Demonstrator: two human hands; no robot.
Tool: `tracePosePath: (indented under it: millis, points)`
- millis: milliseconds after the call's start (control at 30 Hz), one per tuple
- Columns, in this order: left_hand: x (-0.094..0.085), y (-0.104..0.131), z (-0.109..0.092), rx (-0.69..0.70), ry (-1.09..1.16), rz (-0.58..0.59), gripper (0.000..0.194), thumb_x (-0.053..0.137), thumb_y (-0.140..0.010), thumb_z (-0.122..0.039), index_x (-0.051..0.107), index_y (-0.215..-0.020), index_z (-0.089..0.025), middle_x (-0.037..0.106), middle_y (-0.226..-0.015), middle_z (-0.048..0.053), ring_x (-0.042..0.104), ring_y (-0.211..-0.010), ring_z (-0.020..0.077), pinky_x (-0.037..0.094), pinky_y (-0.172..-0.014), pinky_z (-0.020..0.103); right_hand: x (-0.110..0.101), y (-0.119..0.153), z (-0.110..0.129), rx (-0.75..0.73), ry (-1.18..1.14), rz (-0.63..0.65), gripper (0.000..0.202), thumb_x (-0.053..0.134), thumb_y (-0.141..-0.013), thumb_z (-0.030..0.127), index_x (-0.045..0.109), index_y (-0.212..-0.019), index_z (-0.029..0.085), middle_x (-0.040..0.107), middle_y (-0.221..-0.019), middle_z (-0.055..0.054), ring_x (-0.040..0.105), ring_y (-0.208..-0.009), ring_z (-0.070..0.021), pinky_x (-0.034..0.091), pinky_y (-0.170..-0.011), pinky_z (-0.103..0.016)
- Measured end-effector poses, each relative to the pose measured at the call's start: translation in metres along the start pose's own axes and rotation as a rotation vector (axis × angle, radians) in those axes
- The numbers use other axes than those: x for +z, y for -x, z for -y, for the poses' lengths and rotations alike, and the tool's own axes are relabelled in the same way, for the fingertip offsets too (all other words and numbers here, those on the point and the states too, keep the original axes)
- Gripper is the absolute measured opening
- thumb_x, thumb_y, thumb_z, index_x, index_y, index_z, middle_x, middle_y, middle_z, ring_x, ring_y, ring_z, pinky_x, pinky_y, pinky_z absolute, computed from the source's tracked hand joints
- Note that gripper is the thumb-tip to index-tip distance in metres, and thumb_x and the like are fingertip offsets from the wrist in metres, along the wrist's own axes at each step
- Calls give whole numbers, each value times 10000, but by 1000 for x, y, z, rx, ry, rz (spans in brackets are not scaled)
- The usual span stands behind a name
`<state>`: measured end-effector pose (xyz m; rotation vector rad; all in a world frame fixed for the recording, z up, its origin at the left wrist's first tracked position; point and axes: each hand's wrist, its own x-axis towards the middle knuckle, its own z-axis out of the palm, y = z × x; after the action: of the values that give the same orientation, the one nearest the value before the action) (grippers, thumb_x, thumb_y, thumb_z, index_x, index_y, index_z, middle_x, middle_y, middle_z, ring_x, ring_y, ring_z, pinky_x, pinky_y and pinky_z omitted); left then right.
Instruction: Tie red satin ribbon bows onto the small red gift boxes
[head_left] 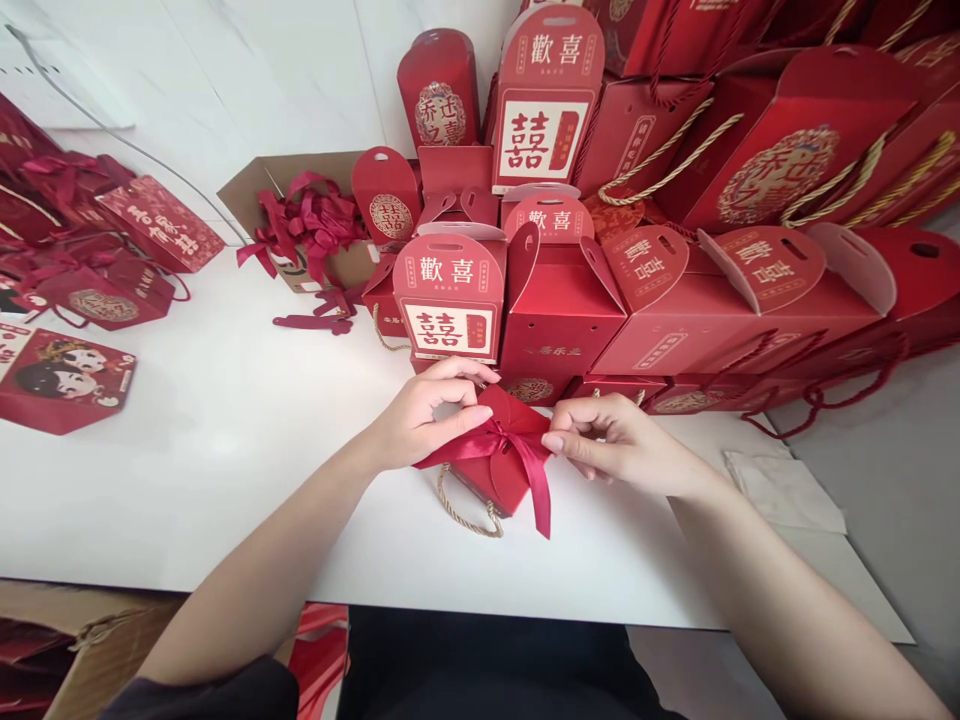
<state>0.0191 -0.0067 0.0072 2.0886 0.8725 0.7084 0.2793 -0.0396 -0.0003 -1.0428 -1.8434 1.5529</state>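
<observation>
A small red gift box [517, 487] sits on the white table in front of me, with a gold rope handle [459, 520] hanging at its near left side. A crimson satin ribbon [537, 485] is tied across its top, its knot at the middle and one tail draping over the near right edge. My left hand [431, 415] is curled at the left corner, thumb on the ribbon beside the knot and index finger toward the far corner. At the right corner, my right hand [615, 440] pinches part of the ribbon between thumb and index finger.
Red gift boxes [566, 300] are stacked just behind my hands and along the right. A cardboard box [300, 275] of tied ribbons stands at the back, with loose ribbon [315, 322] before it. Finished-looking boxes [71, 380] lie left; an open carton [112, 640] stands below the table edge.
</observation>
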Motion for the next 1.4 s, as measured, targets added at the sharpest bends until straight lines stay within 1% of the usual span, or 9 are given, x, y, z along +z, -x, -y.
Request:
tracePosePath:
  millis: [200,433,500,533,633,767,933,1300,1400]
  points:
    - [1,-1,4,5,22,0,314,553,-941,-298,517,-657,-169,597,-1245,81,570,-1186,203,417,-1049,332,-3,-1,-7,61,-118,40,379,692,-860,498,548,-709,182,592,-541,27,569,-470,-107,502,-459,-207]
    - [1,-1,1,7,18,-6,244,573,-929,-289,546,-716,-172,598,-1245,86,569,-1186,208,436,-1016,333,-1,-1,-6,61,-93,29,360,689,-868,481,564,-715,181,572,-521,33,528,-446,-100,461,-444,-211]
    - [0,2,-6,44,-40,-100,122,637,-884,-303,588,-901,-193,591,-1234,95,577,-1139,211,474,-935,329,0,0,-4,23,-11,-19,355,666,-887,480,582,-719,177,546,-530,33,475,-455,-90,406,-449,-214]
    - [-1,5,-10,83,-96,-164,196,682,-848,-316,586,-976,-203,597,-1194,95,584,-1089,212,485,-889,329,1,1,-3,-14,51,-63,352,650,-900,473,595,-722,175,550,-558,23,466,-484,-91,385,-467,-221]
    - [-6,11,-18,243,-365,-260,274,780,-754,-373,627,-915,-214,617,-967,58,578,-902,204,463,-822,350,3,3,1,-158,244,-197,327,618,-930,440,645,-739,175,581,-693,-18,489,-606,-118,378,-549,-255]
    - [-9,14,-18,389,-642,-159,223,772,-759,-443,706,-799,-233,649,-822,30,553,-783,186,421,-770,359,6,1,5,-272,337,-254,253,614,-941,386,691,-789,198,587,-896,-59,571,-807,-169,467,-734,-294]
    - [-6,12,-18,483,-812,-203,190,755,-787,-418,743,-826,-232,674,-824,34,531,-776,189,400,-719,350,11,-4,2,-278,253,-247,156,638,-929,348,709,-865,225,556,-1266,-81,530,-1229,-247,457,-1016,-369]
    - [-8,18,-22,696,-928,-141,161,748,-813,-301,712,-920,-186,645,-746,8,520,-718,163,382,-670,336,17,-11,-2,-127,-14,-220,225,624,-937,373,711,-796,221,611,-1270,-52,614,-1159,-230,546,-942,-360]
    - [-8,18,-25,663,-922,-92,110,731,-824,-244,708,-912,-183,656,-760,6,529,-727,165,394,-672,336,18,-11,-1,-126,-16,-219,226,627,-933,371,714,-794,215,611,-1266,-56,619,-1154,-238,569,-905,-358]
